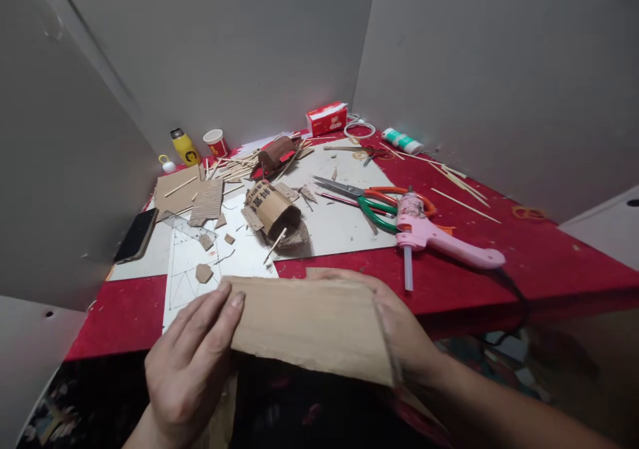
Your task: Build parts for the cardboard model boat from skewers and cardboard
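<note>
Between my two hands, just off the table's front edge, is a piece of brown cardboard (309, 326). My left hand (192, 356) pinches its left end, thumb and fingers closed over it. Along the far side and right end, my right hand (399, 322) grips it; most of those fingers are hidden behind the board. Beyond the hands lies a small curved cardboard model (272, 209) with printed characters. A pink glue gun (434, 233) lies to the right, its clear stick pointing toward me. Scissors with green and orange handles (369, 199) lie next to it.
Red cloth covers the table (539, 263). At left are a phone (137, 235), cardboard sheets (182, 183) and a drawn paper (187, 289). Farther back stand a yellow bottle (184, 146), a paper cup (215, 143) and a red tissue pack (327, 120). Thin sticks (464, 183) lie right. Grey panels enclose the table.
</note>
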Demonstrator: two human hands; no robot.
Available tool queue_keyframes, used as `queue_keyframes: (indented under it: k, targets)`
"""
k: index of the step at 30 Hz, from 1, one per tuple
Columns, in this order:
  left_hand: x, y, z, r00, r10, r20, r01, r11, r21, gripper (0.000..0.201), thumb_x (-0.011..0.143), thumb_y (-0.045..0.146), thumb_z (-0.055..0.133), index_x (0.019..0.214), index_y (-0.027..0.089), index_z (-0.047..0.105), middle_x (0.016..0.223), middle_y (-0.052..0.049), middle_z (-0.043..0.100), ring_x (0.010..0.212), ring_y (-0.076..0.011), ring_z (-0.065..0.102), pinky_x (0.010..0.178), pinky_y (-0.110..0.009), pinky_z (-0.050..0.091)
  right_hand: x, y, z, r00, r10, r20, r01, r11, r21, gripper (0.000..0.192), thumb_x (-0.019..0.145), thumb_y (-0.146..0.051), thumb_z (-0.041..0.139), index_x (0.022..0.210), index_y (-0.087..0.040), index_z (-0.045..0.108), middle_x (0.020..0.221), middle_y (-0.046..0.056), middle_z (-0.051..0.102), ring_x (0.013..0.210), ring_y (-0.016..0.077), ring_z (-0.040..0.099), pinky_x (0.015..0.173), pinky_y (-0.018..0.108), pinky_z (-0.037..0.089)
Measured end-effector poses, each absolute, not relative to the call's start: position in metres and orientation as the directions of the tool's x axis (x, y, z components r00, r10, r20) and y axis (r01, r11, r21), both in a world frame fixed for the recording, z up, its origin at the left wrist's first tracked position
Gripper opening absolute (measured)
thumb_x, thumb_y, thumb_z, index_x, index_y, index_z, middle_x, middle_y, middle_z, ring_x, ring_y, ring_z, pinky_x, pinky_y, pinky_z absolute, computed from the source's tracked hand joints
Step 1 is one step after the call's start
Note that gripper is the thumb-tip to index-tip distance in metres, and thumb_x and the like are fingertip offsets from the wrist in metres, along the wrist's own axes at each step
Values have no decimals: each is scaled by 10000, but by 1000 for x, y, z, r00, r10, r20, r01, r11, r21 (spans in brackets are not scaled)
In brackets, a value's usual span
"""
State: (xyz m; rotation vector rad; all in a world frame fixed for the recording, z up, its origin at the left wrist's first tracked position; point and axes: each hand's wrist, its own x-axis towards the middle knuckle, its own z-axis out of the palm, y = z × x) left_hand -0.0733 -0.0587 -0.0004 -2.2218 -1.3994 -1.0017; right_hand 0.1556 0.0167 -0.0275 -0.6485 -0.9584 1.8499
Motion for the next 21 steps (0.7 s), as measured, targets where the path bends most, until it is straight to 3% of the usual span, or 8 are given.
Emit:
queue_keyframes:
  k: [2, 5, 11, 15, 19, 21]
  targets:
    - [-78, -58, -1, 295, 598, 745, 905, -425, -17, 602, 833, -3, 550, 1340, 321, 566, 1296, -56, 649, 1111, -264, 641, 926, -421, 520, 158, 14, -31, -477, 878, -44, -538, -332, -775, 421, 800, -581, 644, 752, -169, 717, 702, 53, 715, 623, 168, 664, 579, 265, 535]
    - [-84, -56, -1, 321, 597, 735, 908, -416, -59, 627, 821, -26, 560, 1354, 303, 552, 1325, -69, 627, 1140, -273, 624, 951, -444, 508, 162, 9, -38, -631, 775, 33, -529, -399, -748, 565, 837, -661, 531, 765, -130, 711, 577, 59, 668, 463, 145, 613, 416, 226, 474]
    - [-86, -48, -7, 355, 631, 690, 910, -403, -100, 708, 806, 6, 600, 1435, 294, 447, 1373, -104, 583, 1234, -293, 557, 1000, -469, 474, 166, 7, -41, -701, 713, -21, -361, -380, -852, 353, 833, -438, 677, 753, -94, 688, 548, 41, 656, 411, 83, 590, 416, 149, 467]
    - [-65, -52, 1, 333, 730, 598, 940, -307, -148, 817, 816, 208, 680, 1521, 265, 271, 1446, -171, 491, 1398, -390, 330, 1093, -621, 284, 162, 9, -36, -725, 689, -21, -356, -400, -845, 326, 812, -412, 708, 736, -99, 663, 543, 19, 647, 417, 78, 603, 407, 130, 466]
    - [-45, -59, 15, 316, 795, 517, 948, -254, -190, 623, 909, 247, 550, 1495, 277, 339, 1439, -142, 506, 1357, -363, 412, 1138, -636, 88, 160, 7, -31, -764, 645, -16, -331, -413, -848, 338, 826, -419, 696, 745, -93, 659, 563, 23, 653, 436, 66, 614, 426, 115, 460]
    - [-41, -60, 18, 332, 816, 473, 943, -274, -189, 513, 944, 231, 463, 1455, 250, 423, 1433, -140, 514, 1334, -349, 448, 1147, -607, 74, 159, 4, -30, -798, 603, -16, -311, -433, -846, 347, 827, -427, 695, 748, -92, 655, 553, 17, 642, 436, 64, 612, 434, 114, 459]
